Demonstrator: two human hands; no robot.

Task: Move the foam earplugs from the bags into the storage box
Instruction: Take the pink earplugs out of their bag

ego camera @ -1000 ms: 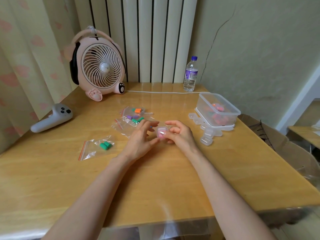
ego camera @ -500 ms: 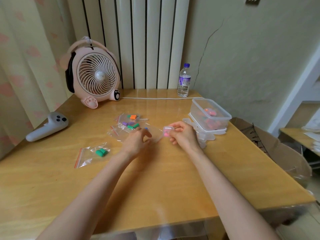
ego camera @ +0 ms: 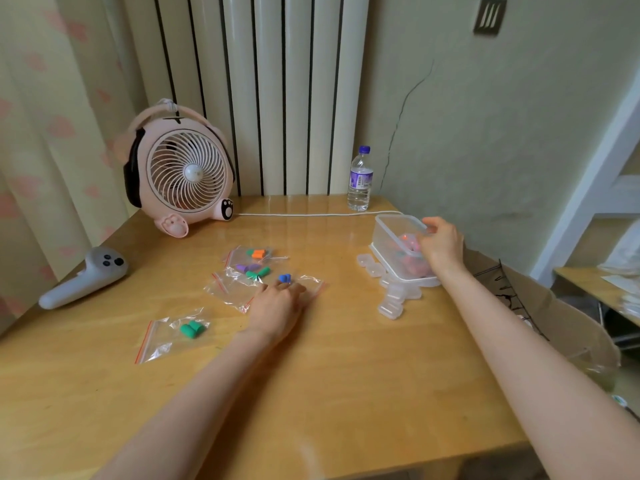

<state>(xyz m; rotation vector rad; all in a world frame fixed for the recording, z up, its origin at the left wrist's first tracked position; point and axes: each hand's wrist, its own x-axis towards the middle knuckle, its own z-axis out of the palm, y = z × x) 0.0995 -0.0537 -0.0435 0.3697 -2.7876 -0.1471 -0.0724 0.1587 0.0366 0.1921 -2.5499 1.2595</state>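
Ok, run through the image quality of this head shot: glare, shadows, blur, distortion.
Head view: soft, even light, only a faint shadow by the left hand. Head view: the glossy table mirrors the radiator as pale streaks at its far edge. Head view: wide-angle bend leans the white frame at right. Head view: the storage box contents blur pink beside the right hand.

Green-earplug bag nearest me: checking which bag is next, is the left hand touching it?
Apart. The head view shows bare table between the left hand and the green-earplug bag.
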